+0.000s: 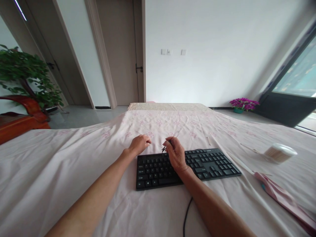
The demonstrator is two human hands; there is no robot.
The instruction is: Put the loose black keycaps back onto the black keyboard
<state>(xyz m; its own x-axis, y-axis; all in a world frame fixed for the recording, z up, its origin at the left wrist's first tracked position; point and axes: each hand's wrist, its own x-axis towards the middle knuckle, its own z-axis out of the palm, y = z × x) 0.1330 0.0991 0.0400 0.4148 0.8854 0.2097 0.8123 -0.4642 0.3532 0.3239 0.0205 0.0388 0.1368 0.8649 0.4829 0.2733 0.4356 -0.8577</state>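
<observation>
A black keyboard lies on a pale pink flowered sheet, its black cable trailing toward me. My right hand hovers over the keyboard's upper middle rows, fingers pinched on a thin wire tool whose loop points up and away and whose tip angles down at the keys. My left hand rests on the sheet just beyond the keyboard's top left corner, fingers curled loosely under; nothing shows in it.
A round tub of cotton swabs stands at the right. Thin sticks and a pink cloth item lie near it. A potted plant on red wooden furniture is at the far left; purple flowers sit by the window.
</observation>
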